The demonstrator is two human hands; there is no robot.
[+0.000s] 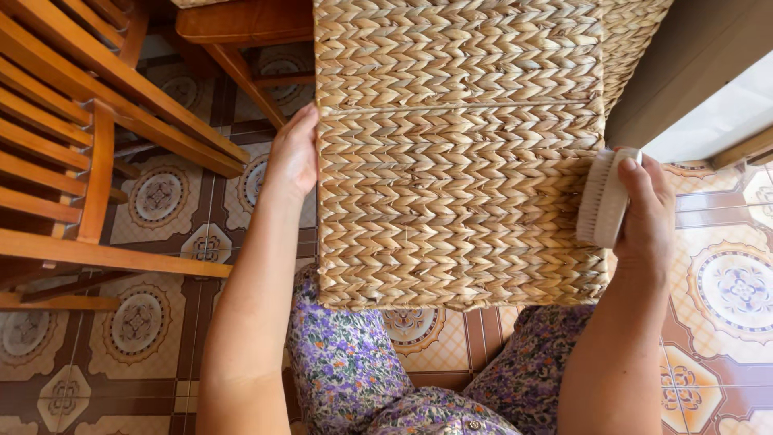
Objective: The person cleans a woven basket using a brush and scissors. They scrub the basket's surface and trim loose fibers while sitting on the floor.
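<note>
The woven basket point(459, 153) runs off the top edge of the view, so its full height and opening cannot be seen; only one broad face and a sliver of a second side at upper right show. The fingers of the left hand point(294, 153) are hidden behind the basket's left edge; the palm lies flat against that edge, bracing it, and how far the fingers curl cannot be told. The right hand point(648, 209) is closed in a grasp around a scrubbing brush point(602, 197), thumb on its back, pale bristles turned left and touching the basket's right edge. The basket sits between the two hands, above the lap in a purple floral garment point(354, 362). A wooden chair point(72, 137) stands at left on the patterned tile floor point(725, 298).
</note>
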